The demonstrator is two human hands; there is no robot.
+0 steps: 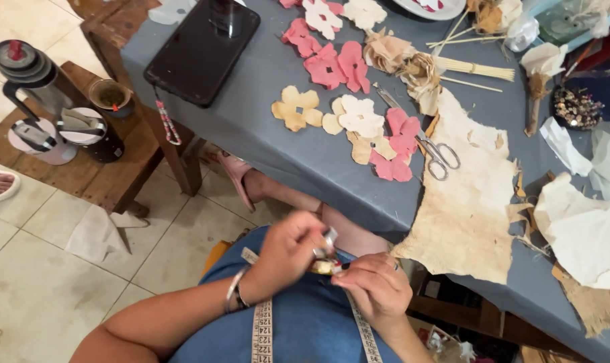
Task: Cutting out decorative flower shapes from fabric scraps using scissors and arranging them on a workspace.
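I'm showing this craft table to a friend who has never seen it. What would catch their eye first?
Probably the pink paper flowers scattered with cream ones across the grey table, with scissors beside them. Next, the big tan sheet draped over the table's near edge. Below, the left hand and right hand meet around a small, blurred object.

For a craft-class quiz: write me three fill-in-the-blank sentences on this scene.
1. The scissors lie on the ____ tablecloth.
2. The left hand wears a ____ on its wrist.
3. A measuring ____ hangs over the person's blue top.

Missing words: grey; bracelet; tape
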